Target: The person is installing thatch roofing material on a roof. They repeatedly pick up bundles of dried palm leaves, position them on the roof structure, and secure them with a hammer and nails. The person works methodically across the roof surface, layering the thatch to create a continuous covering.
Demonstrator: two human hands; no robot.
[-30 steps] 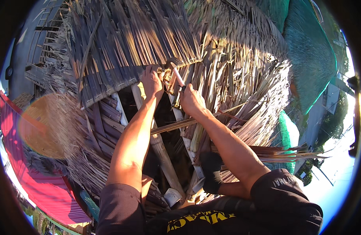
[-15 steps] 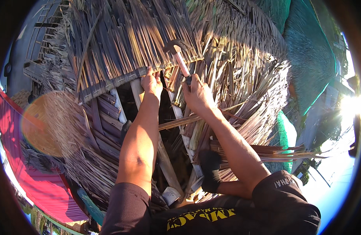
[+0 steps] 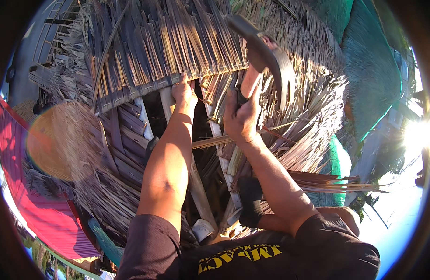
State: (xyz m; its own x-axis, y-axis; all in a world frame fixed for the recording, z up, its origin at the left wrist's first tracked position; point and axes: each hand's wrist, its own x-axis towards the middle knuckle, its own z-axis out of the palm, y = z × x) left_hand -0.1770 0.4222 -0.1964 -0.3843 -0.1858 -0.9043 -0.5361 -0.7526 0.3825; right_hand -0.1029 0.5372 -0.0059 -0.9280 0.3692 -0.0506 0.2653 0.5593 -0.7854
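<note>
A claw hammer [image 3: 271, 58] is gripped by its handle in my right hand [image 3: 243, 116], its dark head raised large in front of the roof. Left of it, my left hand [image 3: 183, 93] grips the lower bound edge of a palm-leaf thatch panel [image 3: 163, 53], one finger pressed up against the stitched rim and the others curled under it. If a nail is at that edge, it is too small to make out. Below the panel, wooden rafters [image 3: 199, 191] show through an opening in the roof.
Dry thatch [image 3: 313, 107] spreads around the opening, and loose leaf strips [image 3: 327, 182] stick out to the right. One dark-shod foot [image 3: 251, 200] rests beside the rafters. A red metal roof [image 3: 42, 214] lies lower left; green netting [image 3: 371, 70] covers thatch at right.
My right hand has lifted the hammer up and back from the panel's edge, turning its head to the right. My left hand stays at the rim, its fingers drawn in more.
</note>
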